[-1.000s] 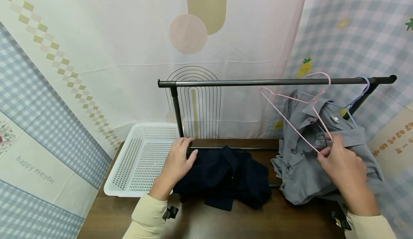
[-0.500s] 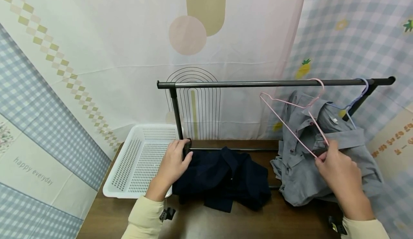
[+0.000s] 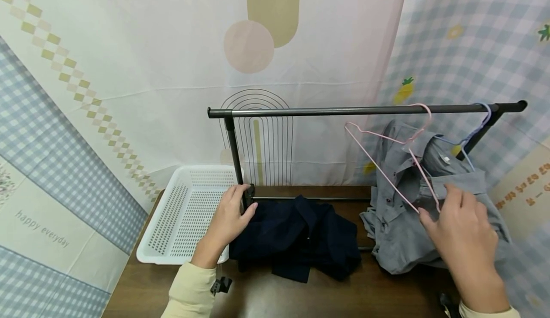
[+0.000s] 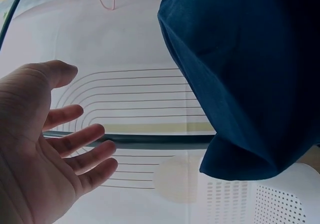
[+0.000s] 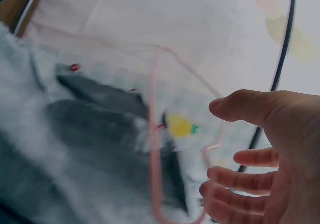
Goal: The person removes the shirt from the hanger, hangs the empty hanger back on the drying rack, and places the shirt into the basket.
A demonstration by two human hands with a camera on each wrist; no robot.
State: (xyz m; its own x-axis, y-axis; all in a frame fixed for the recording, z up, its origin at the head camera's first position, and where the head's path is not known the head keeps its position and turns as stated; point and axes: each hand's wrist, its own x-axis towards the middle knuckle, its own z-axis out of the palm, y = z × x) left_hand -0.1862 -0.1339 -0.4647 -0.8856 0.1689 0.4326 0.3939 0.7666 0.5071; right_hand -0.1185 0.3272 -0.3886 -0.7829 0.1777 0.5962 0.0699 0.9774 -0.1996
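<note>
Pink hanger (image 5: 154,159) hangs on the black rail (image 3: 318,112), bottom corner hidden by the right hand (image 3: 466,232). Its fingers are apart, left hand's (image 3: 227,217) too; can't tell if either's touching anything. Grey shirt (image 3: 408,246) behind's partly covered.

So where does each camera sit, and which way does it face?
Head: worn on the head, facing forward and down at the rack and white basket; left hand, right hand and sleeves show.
Left wrist: on that wrist, facing the navy garment and patterned backdrop; the left hand shows.
Right wrist: on that wrist, facing the pink hanger and gray shirt; the right hand shows.
Shared: head and right wrist both show that hanger and shirt.
</note>
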